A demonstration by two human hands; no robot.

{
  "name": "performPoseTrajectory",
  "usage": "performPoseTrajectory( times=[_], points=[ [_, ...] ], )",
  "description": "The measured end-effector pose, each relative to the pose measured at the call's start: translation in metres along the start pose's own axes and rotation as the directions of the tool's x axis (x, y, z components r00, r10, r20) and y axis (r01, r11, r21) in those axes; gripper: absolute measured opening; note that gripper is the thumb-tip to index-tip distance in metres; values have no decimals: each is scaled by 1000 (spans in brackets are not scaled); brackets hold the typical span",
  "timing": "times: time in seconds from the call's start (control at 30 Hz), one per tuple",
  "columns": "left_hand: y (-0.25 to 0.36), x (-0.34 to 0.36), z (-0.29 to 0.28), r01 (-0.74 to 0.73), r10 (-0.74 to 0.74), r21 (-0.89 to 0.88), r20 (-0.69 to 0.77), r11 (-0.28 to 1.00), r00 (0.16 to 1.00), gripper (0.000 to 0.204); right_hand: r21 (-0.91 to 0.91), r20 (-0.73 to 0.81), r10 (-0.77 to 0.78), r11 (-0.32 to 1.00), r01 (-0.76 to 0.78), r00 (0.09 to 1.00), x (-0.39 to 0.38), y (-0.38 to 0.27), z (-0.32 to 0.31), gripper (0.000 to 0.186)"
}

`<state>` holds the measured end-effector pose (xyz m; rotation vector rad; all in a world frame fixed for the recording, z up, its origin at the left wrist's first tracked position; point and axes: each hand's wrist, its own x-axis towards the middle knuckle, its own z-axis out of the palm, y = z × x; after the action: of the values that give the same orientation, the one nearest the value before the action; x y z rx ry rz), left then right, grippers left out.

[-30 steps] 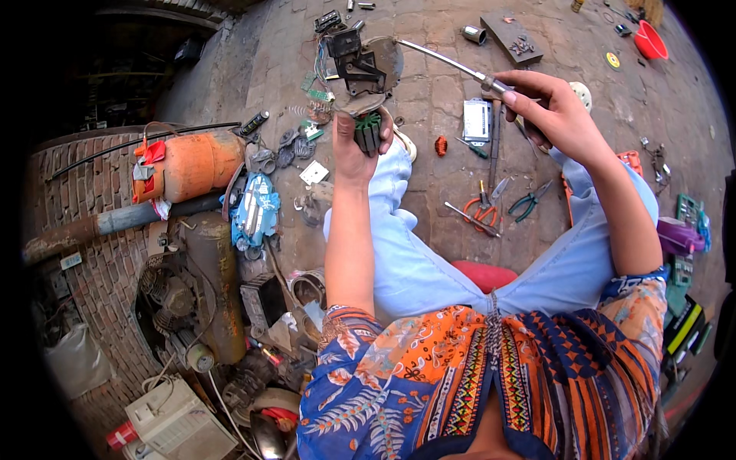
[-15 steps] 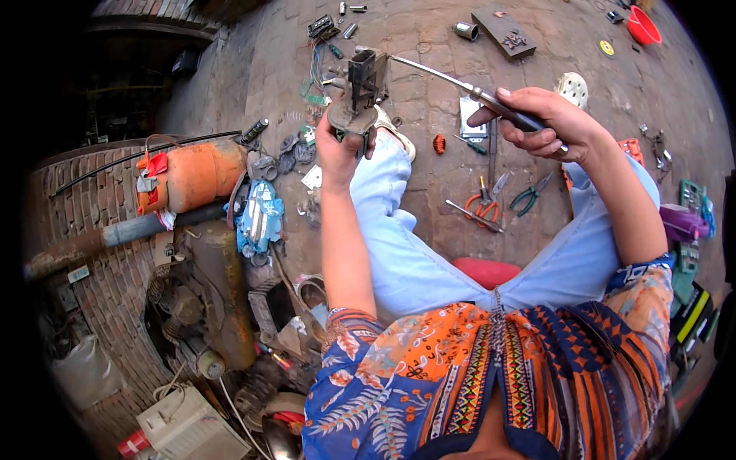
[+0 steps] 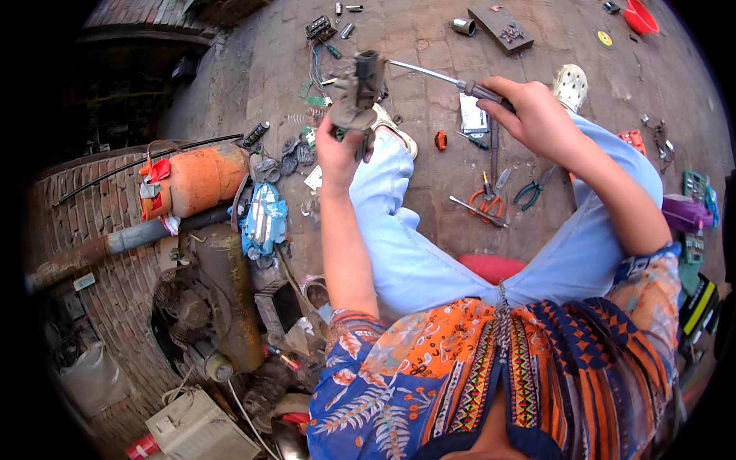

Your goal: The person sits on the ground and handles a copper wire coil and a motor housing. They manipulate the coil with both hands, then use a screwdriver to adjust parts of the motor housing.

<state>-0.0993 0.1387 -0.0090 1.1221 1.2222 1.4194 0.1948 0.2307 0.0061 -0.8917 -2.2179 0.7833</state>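
Note:
My left hand (image 3: 342, 151) is closed around a dirty grey-brown mechanical part (image 3: 354, 113), which has a rounded base and a dark, boxy upper section. It is held up above my left knee, slightly blurred. My right hand (image 3: 534, 115) grips a long screwdriver (image 3: 429, 73) by its dark handle, back of the hand upward, with the handle's end hidden in the palm. The steel shaft points left and its tip reaches the right side of the part's upper section. Whether the tip touches it I cannot tell.
On the brick ground between my legs lie orange-handled scissors (image 3: 487, 204), pliers (image 3: 534, 188), another screwdriver (image 3: 477, 211) and a copper coil (image 3: 441, 140). Ahead are a metal block (image 3: 500, 29) and a red bowl (image 3: 641, 17). An orange gas cylinder (image 3: 201, 178) lies at left.
My right hand has rolled over on the screwdriver handle, from fingers showing to its back showing, and shifted slightly left. My left hand still holds the part in nearly the same place.

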Motion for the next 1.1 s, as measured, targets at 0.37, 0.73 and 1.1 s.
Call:
performPoseTrajectory(
  times=[0.37,0.73,1.1],
  points=[
    [-11,5,8,70,-72,-22,-78,997,994,51,-447,-100,-225,880,159,969,10,19,14,30],
    [-8,6,-10,39,-31,-62,117,997,993,75,539,772,205,290,-791,601,13,-5,-29,47],
    [-15,-3,-18,172,-151,-148,145,974,978,86,496,771,227,372,-784,595,-2,-5,-4,49]
  ],
)
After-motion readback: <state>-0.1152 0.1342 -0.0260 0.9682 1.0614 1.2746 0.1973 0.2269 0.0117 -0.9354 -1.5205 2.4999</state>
